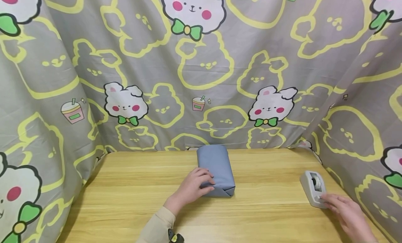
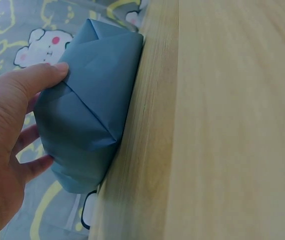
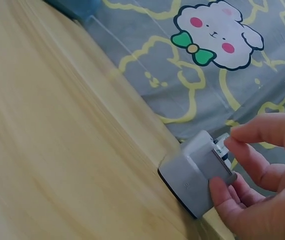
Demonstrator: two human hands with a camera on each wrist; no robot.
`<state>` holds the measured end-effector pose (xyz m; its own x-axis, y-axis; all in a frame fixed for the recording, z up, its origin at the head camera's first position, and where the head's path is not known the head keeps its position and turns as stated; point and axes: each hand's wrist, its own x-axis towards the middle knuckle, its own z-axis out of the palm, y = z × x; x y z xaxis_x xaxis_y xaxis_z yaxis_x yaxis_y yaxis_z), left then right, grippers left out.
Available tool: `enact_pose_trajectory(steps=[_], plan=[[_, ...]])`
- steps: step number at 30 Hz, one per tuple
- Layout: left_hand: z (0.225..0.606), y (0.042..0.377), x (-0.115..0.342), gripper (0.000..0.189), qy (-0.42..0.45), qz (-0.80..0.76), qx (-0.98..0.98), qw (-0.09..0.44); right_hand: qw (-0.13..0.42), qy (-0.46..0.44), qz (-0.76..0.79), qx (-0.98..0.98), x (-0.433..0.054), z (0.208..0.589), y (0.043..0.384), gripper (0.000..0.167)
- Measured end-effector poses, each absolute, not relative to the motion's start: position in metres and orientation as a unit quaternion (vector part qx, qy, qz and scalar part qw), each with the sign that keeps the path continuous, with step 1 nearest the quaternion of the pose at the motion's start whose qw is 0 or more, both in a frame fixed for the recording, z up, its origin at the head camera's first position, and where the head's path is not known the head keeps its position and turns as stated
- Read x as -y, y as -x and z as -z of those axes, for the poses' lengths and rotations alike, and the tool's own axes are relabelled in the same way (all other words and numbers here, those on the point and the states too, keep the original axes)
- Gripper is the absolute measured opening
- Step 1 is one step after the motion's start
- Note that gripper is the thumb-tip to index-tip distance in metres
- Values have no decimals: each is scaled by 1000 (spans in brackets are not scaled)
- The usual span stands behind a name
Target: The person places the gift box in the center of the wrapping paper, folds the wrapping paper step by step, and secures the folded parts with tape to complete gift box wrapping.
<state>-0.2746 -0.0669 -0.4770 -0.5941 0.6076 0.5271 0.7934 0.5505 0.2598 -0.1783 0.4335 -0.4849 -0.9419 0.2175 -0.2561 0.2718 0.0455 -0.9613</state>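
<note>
A box-shaped package wrapped in blue-grey paper (image 1: 216,166) lies lengthwise at the middle back of the table. My left hand (image 1: 195,184) rests on its near left part, fingers over the top and thumb at the near end. In the left wrist view, folded flaps cross the end of the package (image 2: 95,95) beside the thumb. To the right stands a grey tape dispenser (image 1: 309,190) holding a small roll of clear tape (image 1: 317,182). With thumb and forefinger, my right hand (image 1: 345,211) pinches the tape end (image 3: 221,145) by the cutter; its other fingertips touch the dispenser's front.
The table (image 1: 135,187) has a light wood-grain top. A grey curtain (image 1: 194,72) with yellow outlines and white cartoon animals hangs at the back and both sides, close to the table's edges. A dark bow-like item (image 1: 175,237) shows by the left sleeve.
</note>
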Motion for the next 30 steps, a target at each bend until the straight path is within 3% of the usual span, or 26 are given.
enact_pose_trajectory(steps=[3, 7, 9, 21, 24, 30], plan=[[477, 275, 67, 10, 408, 242, 859, 191, 49, -196, 623, -756, -437, 480, 180, 15], [476, 274, 67, 10, 405, 241, 862, 186, 95, -220, 530, -813, -440, 473, 183, 59], [476, 275, 67, 10, 404, 240, 864, 183, 107, -221, 508, -826, -441, 472, 183, 68], [476, 275, 67, 10, 405, 241, 862, 187, 97, -233, 511, -822, -443, 475, 182, 29], [477, 275, 67, 10, 406, 240, 861, 190, 99, -231, 504, -827, -443, 476, 183, 32], [476, 275, 68, 10, 406, 239, 862, 187, 102, -210, 489, -840, -445, 481, 185, 61]])
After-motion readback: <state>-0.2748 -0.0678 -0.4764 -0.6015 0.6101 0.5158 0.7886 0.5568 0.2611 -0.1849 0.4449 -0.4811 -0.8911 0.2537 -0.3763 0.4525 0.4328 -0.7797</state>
